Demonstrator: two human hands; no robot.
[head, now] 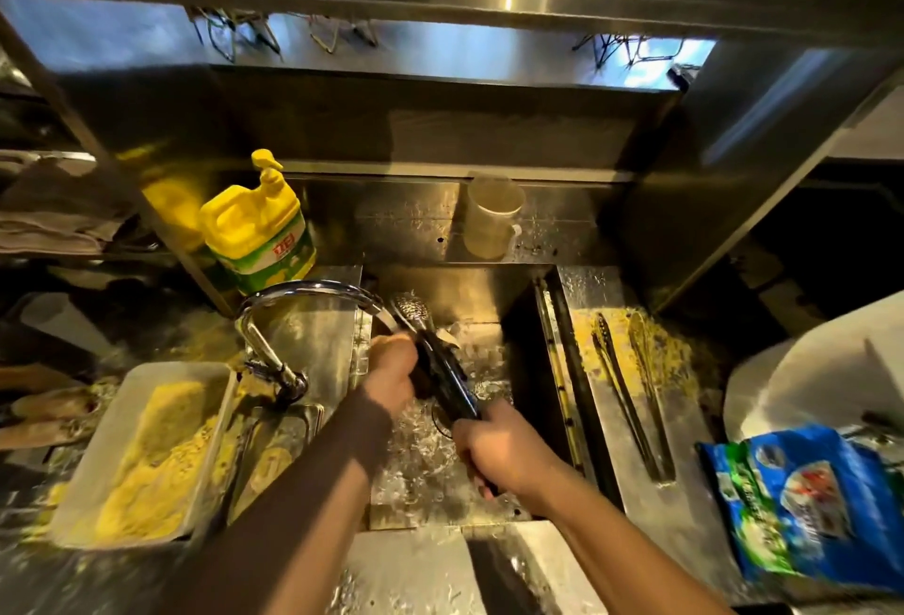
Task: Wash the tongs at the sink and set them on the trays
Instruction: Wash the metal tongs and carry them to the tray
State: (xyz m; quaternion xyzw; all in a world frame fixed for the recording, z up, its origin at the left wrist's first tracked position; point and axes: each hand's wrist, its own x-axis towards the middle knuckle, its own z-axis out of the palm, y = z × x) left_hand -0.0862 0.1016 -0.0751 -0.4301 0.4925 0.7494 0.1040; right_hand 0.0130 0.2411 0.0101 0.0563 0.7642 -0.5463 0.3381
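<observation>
Over the sink (489, 291), the right hand (504, 443) curled round the near, handle end of the tongs (440, 360), angling the metal tips up and far-left so they sat under the faucet (303, 296) stream; the left hand (391, 370) wrapped the middle of the tongs, likely to rub them clean. Two more tongs (631, 394) lay flat on the crumb-strewn tray (685, 507) to the right, probably put there to drain. The yellow detergent jug (259, 233) bore a red label, unreadable here.
</observation>
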